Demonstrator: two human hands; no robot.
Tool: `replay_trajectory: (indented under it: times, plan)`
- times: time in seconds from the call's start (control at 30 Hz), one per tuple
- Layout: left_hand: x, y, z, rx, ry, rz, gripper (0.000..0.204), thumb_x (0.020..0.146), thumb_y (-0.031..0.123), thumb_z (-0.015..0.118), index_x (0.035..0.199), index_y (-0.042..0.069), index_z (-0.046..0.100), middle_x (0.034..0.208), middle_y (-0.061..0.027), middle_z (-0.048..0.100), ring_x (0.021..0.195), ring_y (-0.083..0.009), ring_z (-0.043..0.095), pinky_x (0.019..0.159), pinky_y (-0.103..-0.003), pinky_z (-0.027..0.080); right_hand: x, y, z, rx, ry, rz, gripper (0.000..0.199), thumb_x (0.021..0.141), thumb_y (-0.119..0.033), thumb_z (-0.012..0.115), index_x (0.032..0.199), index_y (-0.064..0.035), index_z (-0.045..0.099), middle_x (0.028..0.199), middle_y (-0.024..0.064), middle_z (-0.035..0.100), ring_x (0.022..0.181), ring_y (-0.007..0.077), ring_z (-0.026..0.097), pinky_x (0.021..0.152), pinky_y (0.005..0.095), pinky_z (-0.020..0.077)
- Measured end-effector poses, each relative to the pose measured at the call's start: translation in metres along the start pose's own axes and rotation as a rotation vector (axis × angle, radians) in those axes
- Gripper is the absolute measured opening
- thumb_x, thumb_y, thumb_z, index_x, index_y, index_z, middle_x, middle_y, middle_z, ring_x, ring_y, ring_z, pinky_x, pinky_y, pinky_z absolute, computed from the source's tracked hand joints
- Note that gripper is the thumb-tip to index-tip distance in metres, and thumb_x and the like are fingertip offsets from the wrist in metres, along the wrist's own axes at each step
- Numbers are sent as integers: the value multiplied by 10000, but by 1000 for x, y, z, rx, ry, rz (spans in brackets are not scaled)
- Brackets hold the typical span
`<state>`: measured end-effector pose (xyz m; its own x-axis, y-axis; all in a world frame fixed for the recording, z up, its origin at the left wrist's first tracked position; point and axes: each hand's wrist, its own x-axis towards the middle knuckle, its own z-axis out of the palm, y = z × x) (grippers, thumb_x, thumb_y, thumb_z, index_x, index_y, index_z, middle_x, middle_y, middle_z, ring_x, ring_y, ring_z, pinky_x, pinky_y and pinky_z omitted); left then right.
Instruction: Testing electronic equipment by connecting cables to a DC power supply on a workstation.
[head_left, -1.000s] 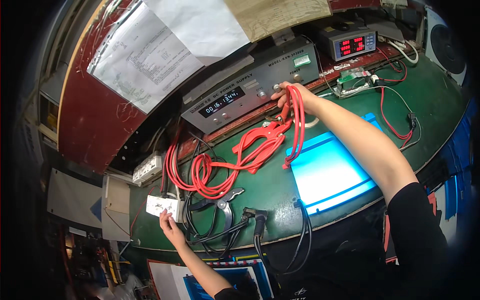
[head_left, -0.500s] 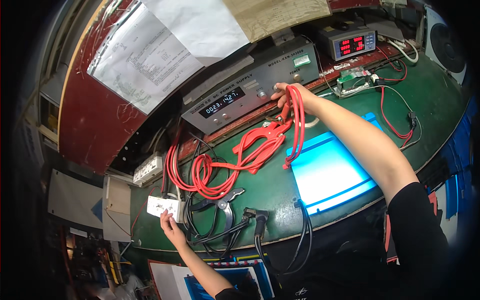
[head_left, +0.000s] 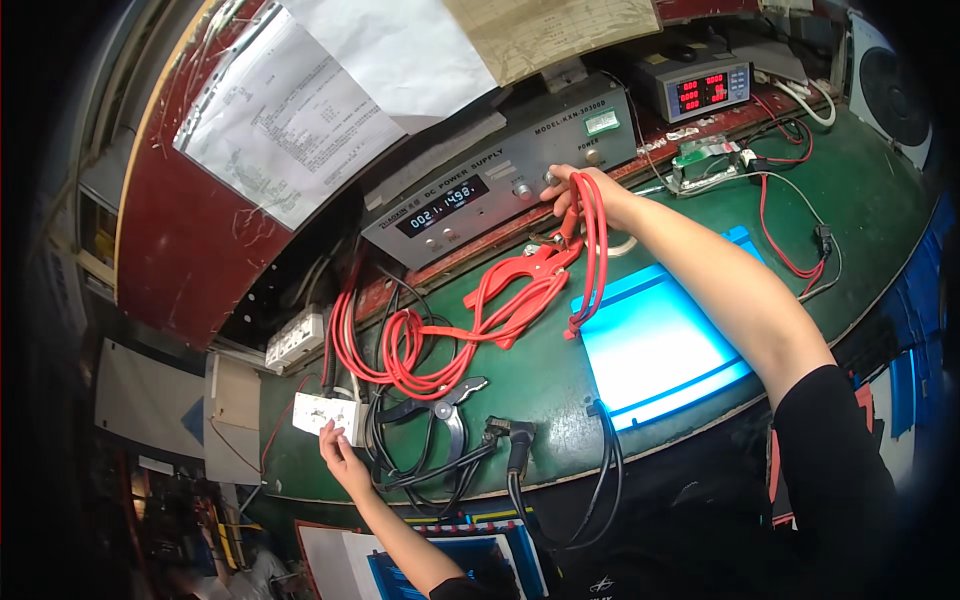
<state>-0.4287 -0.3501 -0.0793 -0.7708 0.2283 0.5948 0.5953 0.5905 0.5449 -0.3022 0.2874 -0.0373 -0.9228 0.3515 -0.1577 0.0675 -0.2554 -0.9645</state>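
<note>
At the front of the grey power supply (head_left: 470,205), my right hand (head_left: 590,195) has its thumb and fingers closed on a small round knob (head_left: 551,179). A loop of red cable (head_left: 601,250) hangs across that hand. Below it lie a red clamp (head_left: 525,272) and more coiled red cable (head_left: 405,350) on the bench. At the lower left, the slightly bent fingers of my left hand (head_left: 342,457) rest at the edge of a white socket box (head_left: 322,412). A black-handled clamp (head_left: 445,408) and black cables lie right of that hand.
A blue, shiny flat case (head_left: 660,345) lies under my right forearm. Behind it stand a meter with red digits (head_left: 708,90) and a small green circuit board (head_left: 705,150) with wires. A black angled plug (head_left: 518,440) sits at the bench's front edge. Papers hang above the supply.
The lit digits on the power supply's display have changed. My right hand stays at the knob, its fingers barely shifted, and my left hand has hardly moved.
</note>
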Motion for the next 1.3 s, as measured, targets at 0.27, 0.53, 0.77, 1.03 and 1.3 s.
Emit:
replay_trajectory:
  times: [0.27,0.53,0.77,1.03,1.3]
  plan:
    - [1,0,-1,4,3,3,139,1024,131,529,1059,28,616,1385,-151,574,1391,-336,414,1142,-444,320,1,1,2,-25,29,-20,503,1012,-485,502,1090,-25,689,808,73,713,612,130,663,495,228,458]
    - [2,0,0,-48,4,-4,135,1025,123,524,1062,29,613,1383,-147,569,1390,-332,416,1138,-438,327,7,7,-5,9,-22,-19,528,1004,-458,420,1096,-13,688,816,83,712,614,146,656,520,253,471]
    - [0,-2,2,-35,1,-11,131,1021,111,523,1068,28,613,1379,-148,569,1379,-326,425,1134,-434,333,7,6,-8,24,-31,6,552,1000,-470,398,1100,-12,691,820,85,712,623,155,657,548,268,481]
    - [-1,-6,2,-22,12,-7,131,1013,100,522,1060,23,616,1377,-151,567,1370,-330,434,1134,-434,335,1,3,0,-54,17,-25,542,995,-494,449,1104,-17,684,812,73,708,643,151,668,559,271,485]
    - [1,-2,2,8,23,19,163,1028,133,517,1068,11,618,1346,-168,590,1337,-306,478,1120,-423,366,4,2,-7,46,-74,8,572,954,-548,515,1086,-21,692,797,58,706,636,123,653,563,241,453]
